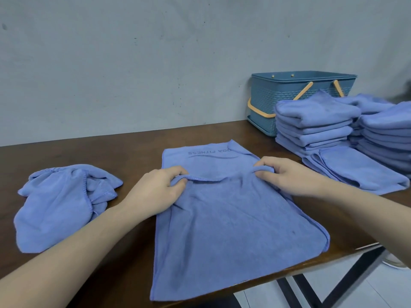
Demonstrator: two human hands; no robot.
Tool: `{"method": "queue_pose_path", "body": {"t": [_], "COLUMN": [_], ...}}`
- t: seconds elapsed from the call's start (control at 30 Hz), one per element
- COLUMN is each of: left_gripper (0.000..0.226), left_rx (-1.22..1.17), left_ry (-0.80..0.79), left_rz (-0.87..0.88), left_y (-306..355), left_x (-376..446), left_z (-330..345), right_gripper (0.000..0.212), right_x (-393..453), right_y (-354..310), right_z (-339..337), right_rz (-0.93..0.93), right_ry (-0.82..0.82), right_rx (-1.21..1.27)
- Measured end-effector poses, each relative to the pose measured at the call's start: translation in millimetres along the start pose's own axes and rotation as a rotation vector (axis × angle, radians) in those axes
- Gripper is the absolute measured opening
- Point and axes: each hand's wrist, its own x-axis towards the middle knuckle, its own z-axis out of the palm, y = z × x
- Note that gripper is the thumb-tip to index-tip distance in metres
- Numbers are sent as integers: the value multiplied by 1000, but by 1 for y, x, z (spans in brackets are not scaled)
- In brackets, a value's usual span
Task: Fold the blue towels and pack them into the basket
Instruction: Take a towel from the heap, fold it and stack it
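Two hands on one blue towel [233, 218] mid-bench, its near end hanging over the bench's [124, 147] front edge. We've got the left hand [155, 192] and right hand [289, 176] each w/ fingers curled, pinching the hemmed edge of the top layer, which sits partway up the towel; the logo end lies flat beyond it, toward the back edge. Step in hand, we'd say: the lengthwise fold. Next move calls for carrying that hem to the far end, corners squared, then smoothing. Crumpled unfolded towels [60, 207] wait near the left edge. Folded stacks [315, 123] sit by the right edge, in front of the blue basket [289, 94] at the back-right corner; can't see inside it, so packing's prob. not started.
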Motion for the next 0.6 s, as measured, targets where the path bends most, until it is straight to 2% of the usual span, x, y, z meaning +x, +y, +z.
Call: {"method": "queue_pose_path", "body": {"t": [0.1,0.17,0.27,0.4,0.43,0.5,0.6], "left_gripper": [17,19,17,5,8,15,16], "left_rx": [-170,-364,-567,-505,-466,-334,-178], "left_ry": [62,120,157,222,244,263,190], "left_rz": [-28,-67,-147,-216,-229,-215,-140], "left_y": [5,11,12,-5,-12,-25,-43], "left_x": [8,18,45,96,107,123,128], "left_z": [-10,-19,-30,-33,-31,-23,1], "right_gripper": [17,24,31,35,34,32,30], "right_x": [3,13,39,85,96,116,133], "right_y": [-7,-13,-20,-24,-24,-19,-4], "right_z": [-6,-9,-13,-19,-19,-15,-1], "right_rz": [-59,-97,-70,38,61,81,107], "right_ry": [35,83,174,247,259,274,204], "right_rx": [70,113,177,319,332,298,166]}}
